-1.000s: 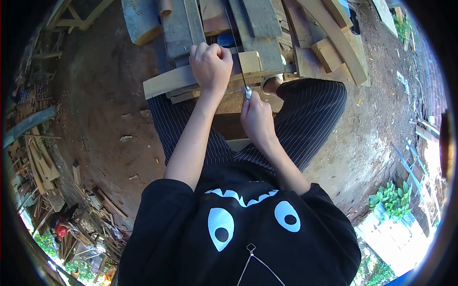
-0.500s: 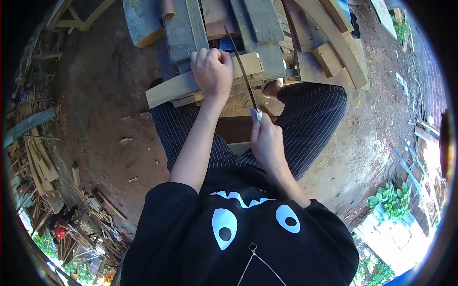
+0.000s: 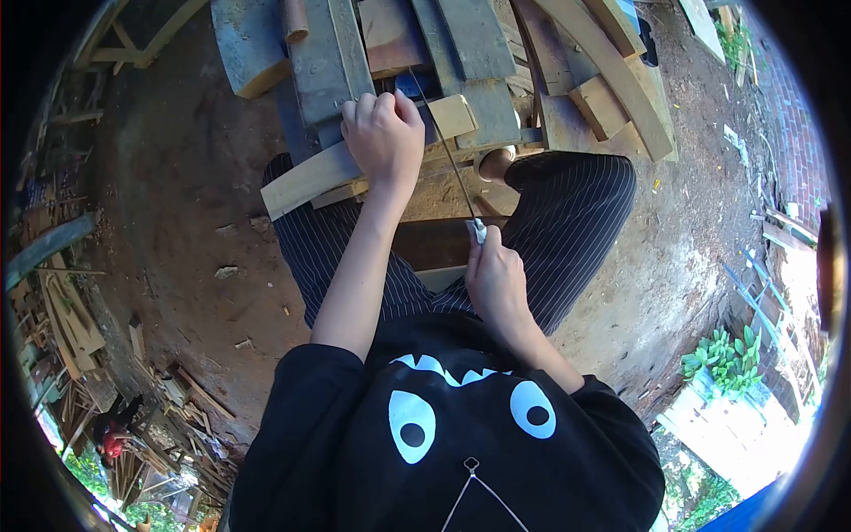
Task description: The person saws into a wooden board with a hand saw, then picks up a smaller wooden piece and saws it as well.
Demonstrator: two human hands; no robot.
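A pale, slightly curved wooden board (image 3: 310,181) lies at a slant across the near end of a plank bench. My left hand (image 3: 386,146) is closed over its middle, pressing it against the bench. Just right of that hand, the thin blade of a handsaw (image 3: 455,168) crosses the board near its right end. Between my knees, my right hand (image 3: 496,279) is wrapped round the saw's handle, which has something whitish at the blade end. How deep the blade sits in the wood cannot be made out.
The bench (image 3: 324,75) carries thick planks, a loose wood block (image 3: 387,35) and a round wooden piece (image 3: 295,22). Curved timber (image 3: 612,66) and another block (image 3: 600,108) lie to the right. Scrap wood (image 3: 71,324) is piled at far left. My legs straddle a low wooden seat.
My right hand has drawn the saw back toward my body, so its tip is nearer the board. My left hand keeps its place on the board; the view has shifted slightly.
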